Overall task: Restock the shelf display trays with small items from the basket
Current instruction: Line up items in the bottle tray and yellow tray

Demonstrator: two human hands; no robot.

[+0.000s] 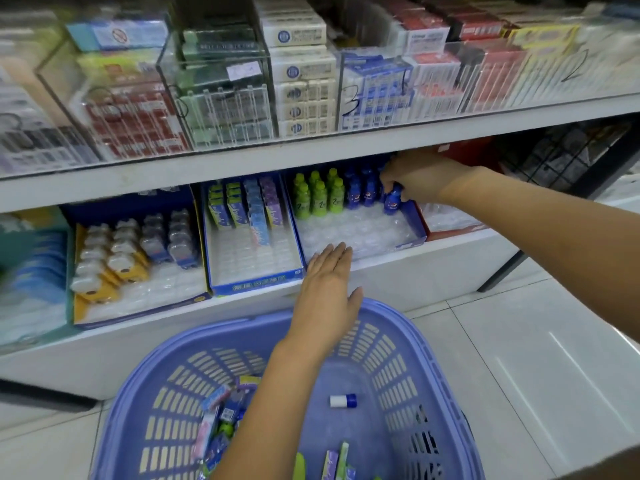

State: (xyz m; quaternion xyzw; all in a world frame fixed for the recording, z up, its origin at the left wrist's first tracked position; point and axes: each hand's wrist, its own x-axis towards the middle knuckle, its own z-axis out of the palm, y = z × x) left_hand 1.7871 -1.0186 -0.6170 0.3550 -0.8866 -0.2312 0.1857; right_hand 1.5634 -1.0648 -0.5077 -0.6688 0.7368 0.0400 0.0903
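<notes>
Lilac plastic, slotted all round: the basket (pixel 393 358) sits on the pale tiled floor (pixel 526 368) right against the low shelf. In it lie a heap of small coloured packets (pixel 221 420) at the left side and one white tube with a blue cap (pixel 343 400) alone on the bottom. The left forearm crosses over the basket and hides part of what it holds.

The left hand (pixel 327 292) hovers flat over the basket's far rim, fingers straight and close together, holding nothing, its tips at the front lip of the blue-edged display tray (pixel 415 239). In that tray stand green mini bottles (pixel 317 197) at the left and blue mini bottles (pixel 362 190) beside them, all toward the back; the clear moulded sockets in front are unfilled.

The right hand (pixel 420 178) reaches in at the tray's right side, fingers curled round the top of a blue mini bottle (pixel 393 201) standing upright at the end of the blue row. The white upper shelf board (pixel 311 157) hangs close above its knuckles.

Left of this tray is a tray of flat boxed packs (pixel 254 282), then a tray of yellow-and-white pieces (pixel 138 299); to the right, a red-edged tray (pixel 457 231). Clear acrylic bins (pixel 221 98) of boxes line the shelf above.
</notes>
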